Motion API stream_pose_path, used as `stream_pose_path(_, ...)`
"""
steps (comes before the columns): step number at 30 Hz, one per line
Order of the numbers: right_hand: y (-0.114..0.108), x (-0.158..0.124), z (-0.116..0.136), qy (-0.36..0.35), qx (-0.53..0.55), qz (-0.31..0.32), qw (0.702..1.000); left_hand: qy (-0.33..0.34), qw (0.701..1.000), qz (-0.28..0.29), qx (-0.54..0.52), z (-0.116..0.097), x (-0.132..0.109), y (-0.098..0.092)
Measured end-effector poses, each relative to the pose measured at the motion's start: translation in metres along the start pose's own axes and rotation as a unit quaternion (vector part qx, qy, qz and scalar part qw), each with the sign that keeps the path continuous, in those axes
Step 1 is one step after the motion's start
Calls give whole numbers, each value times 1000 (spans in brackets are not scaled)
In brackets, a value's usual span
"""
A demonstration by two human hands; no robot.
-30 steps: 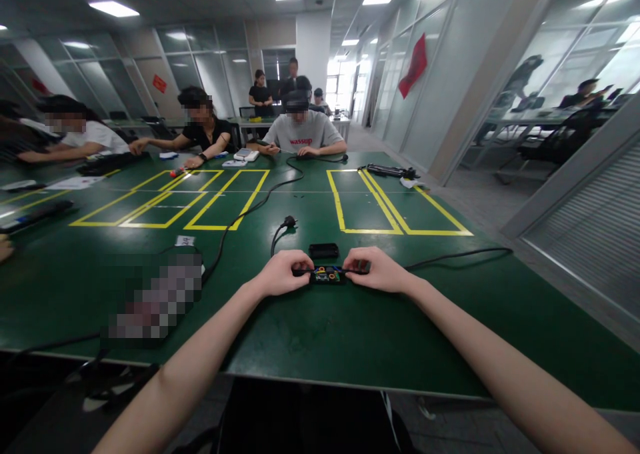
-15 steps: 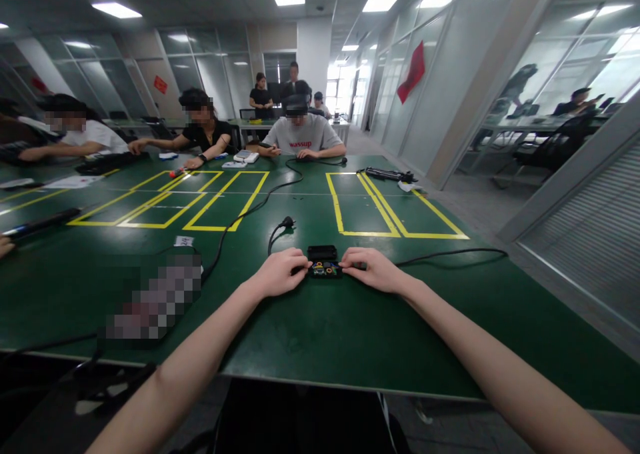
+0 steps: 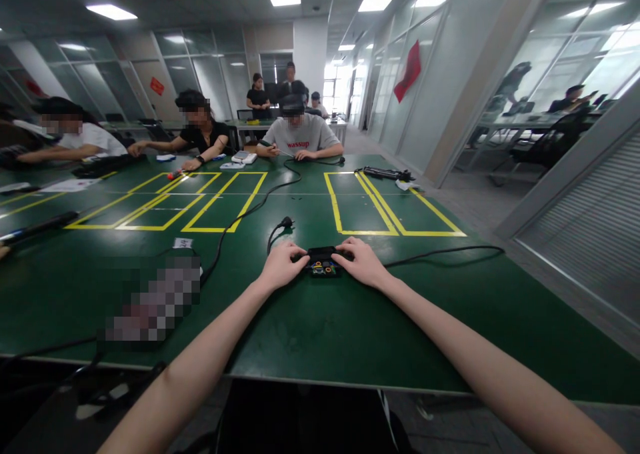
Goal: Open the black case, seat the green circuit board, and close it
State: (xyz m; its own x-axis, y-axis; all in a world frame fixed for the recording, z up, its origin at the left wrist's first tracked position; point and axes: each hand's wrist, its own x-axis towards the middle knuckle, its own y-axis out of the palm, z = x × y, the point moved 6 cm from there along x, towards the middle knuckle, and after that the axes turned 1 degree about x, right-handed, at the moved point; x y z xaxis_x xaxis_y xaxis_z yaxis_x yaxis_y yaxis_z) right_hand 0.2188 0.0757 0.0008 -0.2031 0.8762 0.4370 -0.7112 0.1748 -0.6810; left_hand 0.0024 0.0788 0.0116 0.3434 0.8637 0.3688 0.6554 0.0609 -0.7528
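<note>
A small black case with an exposed circuit board (image 3: pixel 325 269) lies on the green table in front of me. Its colourful parts face up. Directly behind it is a black cover (image 3: pixel 321 253). My left hand (image 3: pixel 285 264) grips the left end of the cover between thumb and fingers. At the cover's right end, my right hand (image 3: pixel 361 262) pinches it the same way. A black cable with a plug (image 3: pixel 286 223) lies behind my left hand, and another black cable (image 3: pixel 450 251) runs off to the right of my right hand.
Yellow tape rectangles (image 3: pixel 340 204) mark the green table (image 3: pixel 400 347). A blurred-out object (image 3: pixel 155 301) and a long cable lie at left. Across the table, people (image 3: pixel 300 134) handle items. A black folded item (image 3: pixel 385 173) rests at the back right.
Both hands have shifted from the sides of the circuit board case to the ends of the cover behind it. The view has moved slightly.
</note>
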Motion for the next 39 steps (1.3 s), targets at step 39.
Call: stream_pose_path(39, -18, -18, 38, -134, 124, 100, 978, 50, 983, 92, -148, -29, -18, -5)
